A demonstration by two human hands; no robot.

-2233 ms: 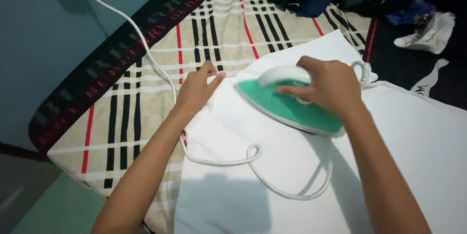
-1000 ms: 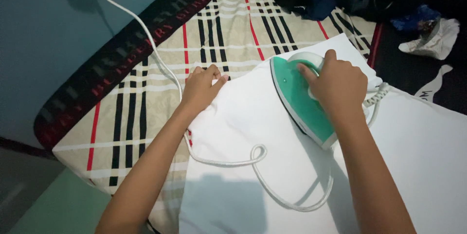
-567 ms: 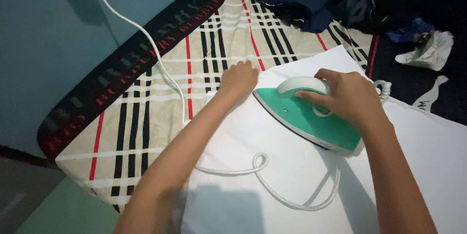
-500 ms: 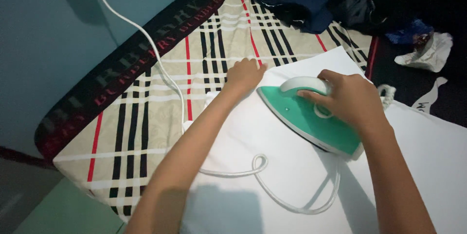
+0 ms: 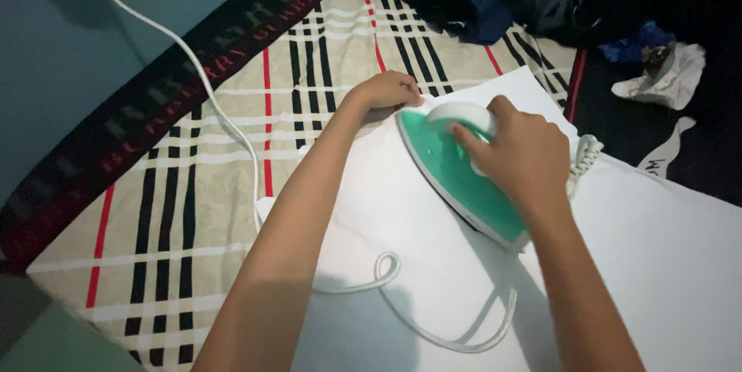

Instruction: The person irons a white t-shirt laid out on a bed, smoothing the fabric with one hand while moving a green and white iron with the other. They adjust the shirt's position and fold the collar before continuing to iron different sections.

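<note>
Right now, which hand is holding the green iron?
The right hand grips the green iron by its handle; the left hand only presses the white cloth.

No packages, signs or screens are in view. The only thing like a label is a narrow white strip (image 5: 666,157) with dark marks, lying on the dark surface past the blanket's (image 5: 193,186) right edge, just below a crumpled white wrapper (image 5: 665,78).

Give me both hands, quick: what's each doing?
Left hand: curled, pressing the white cloth at its far edge, beside the iron's tip.
Right hand: closed on the green iron handle.
</note>
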